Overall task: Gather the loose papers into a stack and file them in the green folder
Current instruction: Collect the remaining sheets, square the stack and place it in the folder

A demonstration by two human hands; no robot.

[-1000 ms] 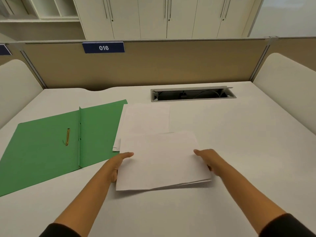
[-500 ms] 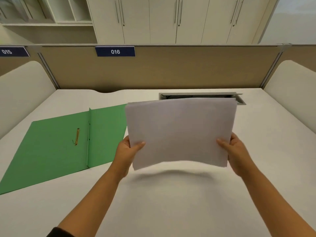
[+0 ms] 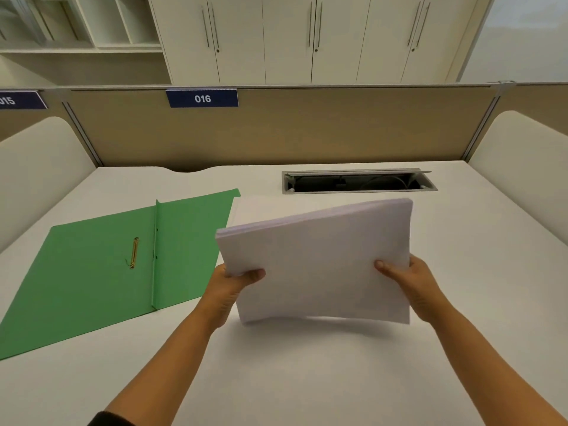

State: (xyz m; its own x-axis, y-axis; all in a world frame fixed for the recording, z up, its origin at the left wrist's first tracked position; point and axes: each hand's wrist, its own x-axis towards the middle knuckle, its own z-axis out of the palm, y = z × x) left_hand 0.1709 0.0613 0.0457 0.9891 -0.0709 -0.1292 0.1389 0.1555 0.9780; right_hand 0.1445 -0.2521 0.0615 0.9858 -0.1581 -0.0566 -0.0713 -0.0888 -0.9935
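A stack of white papers is held up above the desk, tilted with its right side higher. My left hand grips its left edge, thumb on the front sheet. My right hand grips the right edge the same way. The green folder lies open and flat on the desk to the left, with a brass fastener beside its spine. More white paper lies on the desk behind the stack, next to the folder's right edge, mostly hidden.
The white desk carries an open cable tray slot at the back. A tan partition with a blue "016" label closes the far side. Cream side panels flank the desk.
Both hands picked the stack up off the desk and raised it upright. Since half a second ago it has tipped, left side lower.
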